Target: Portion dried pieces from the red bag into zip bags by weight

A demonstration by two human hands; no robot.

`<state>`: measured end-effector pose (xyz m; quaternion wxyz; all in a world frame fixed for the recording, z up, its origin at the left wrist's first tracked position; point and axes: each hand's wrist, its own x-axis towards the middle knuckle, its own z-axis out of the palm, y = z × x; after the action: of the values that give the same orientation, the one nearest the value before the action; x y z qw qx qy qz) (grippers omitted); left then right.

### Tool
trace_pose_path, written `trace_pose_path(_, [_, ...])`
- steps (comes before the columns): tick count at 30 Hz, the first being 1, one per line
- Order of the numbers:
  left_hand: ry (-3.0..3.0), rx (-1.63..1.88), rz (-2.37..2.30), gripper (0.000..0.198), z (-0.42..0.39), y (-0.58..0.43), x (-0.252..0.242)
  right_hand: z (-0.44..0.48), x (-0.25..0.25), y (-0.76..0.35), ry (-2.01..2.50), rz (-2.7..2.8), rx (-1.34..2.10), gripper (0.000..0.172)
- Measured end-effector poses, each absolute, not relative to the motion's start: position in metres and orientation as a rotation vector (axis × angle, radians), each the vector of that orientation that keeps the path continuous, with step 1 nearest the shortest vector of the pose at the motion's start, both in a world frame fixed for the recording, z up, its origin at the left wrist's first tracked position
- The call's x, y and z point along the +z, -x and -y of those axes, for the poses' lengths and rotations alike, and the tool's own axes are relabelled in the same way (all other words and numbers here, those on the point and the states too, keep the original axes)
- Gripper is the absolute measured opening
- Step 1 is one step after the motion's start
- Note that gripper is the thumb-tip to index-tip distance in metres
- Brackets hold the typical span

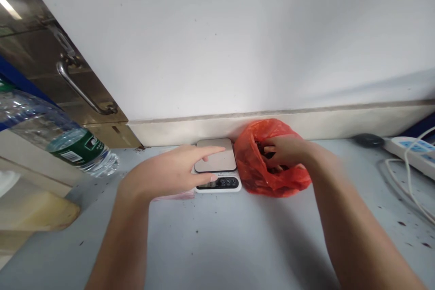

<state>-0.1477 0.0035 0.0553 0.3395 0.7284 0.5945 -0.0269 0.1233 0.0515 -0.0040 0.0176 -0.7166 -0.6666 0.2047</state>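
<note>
A small white kitchen scale (217, 156) with a flat plate and a dark button panel lies on the grey table. My left hand (180, 170) is over its left side, fingers stretched out and thumb near the display, holding nothing. Right beside the scale stands a red plastic bag (275, 186) with its mouth gaping. Into that mouth reaches my right hand (282, 152), fingers partly hidden among dark contents that I cannot make out. Part of a pinkish plastic bag (175, 196) shows under my left hand.
At the left are a large water bottle (74, 145), partly filled, and a clear container (37, 204) with yellowish contents. A power strip (413, 152) with white cables and a black object (369, 140) lie at the right. A white wall (238, 45) closes off the back.
</note>
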Motion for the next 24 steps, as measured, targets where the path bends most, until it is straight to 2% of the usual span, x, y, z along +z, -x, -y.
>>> trace_pose_path(2, [-1.895, -0.074, -1.555, 0.066, -0.004, 0.149, 0.056, -0.050, 0.002, -0.121, 2.286, 2.033, 0.792, 0.026])
trace_pose_path(4, [-1.943, -0.078, -1.577, 0.066, -0.004, 0.150, 0.057, -0.049, 0.008, -0.119, 2.315, 1.988, 0.864, 0.024])
trace_pose_path(6, [-2.025, -0.075, -1.593, 0.065, -0.004, 0.152, 0.057, -0.049, 0.013, -0.118, 2.329, 1.981, 0.811, 0.019])
trace_pose_path(10, [-2.085, -0.058, -1.593, 0.065, -0.003, 0.155, 0.057, -0.049, 0.022, -0.124, 2.336, 2.020, 0.599, 0.024])
trace_pose_path(14, [-2.100, -0.082, -1.599, 0.068, -0.005, 0.158, 0.060, -0.042, 0.032, -0.132, 2.194, 2.068, 0.556, 0.028])
trace_pose_path(18, [-2.108, -0.179, -1.666, 0.070, -0.012, 0.163, 0.058, -0.033, 0.037, -0.116, 1.787, 2.089, 0.681, 0.008])
trace_pose_path(21, [-2.096, -0.189, -1.693, 0.069, -0.021, 0.169, 0.050, -0.033, 0.029, -0.083, 1.686, 2.104, 0.757, 0.023])
trace_pose_path(24, [-2.064, -0.228, -1.720, 0.068, -0.031, 0.173, 0.042, -0.040, 0.012, -0.046, 1.651, 2.267, 0.680, 0.041])
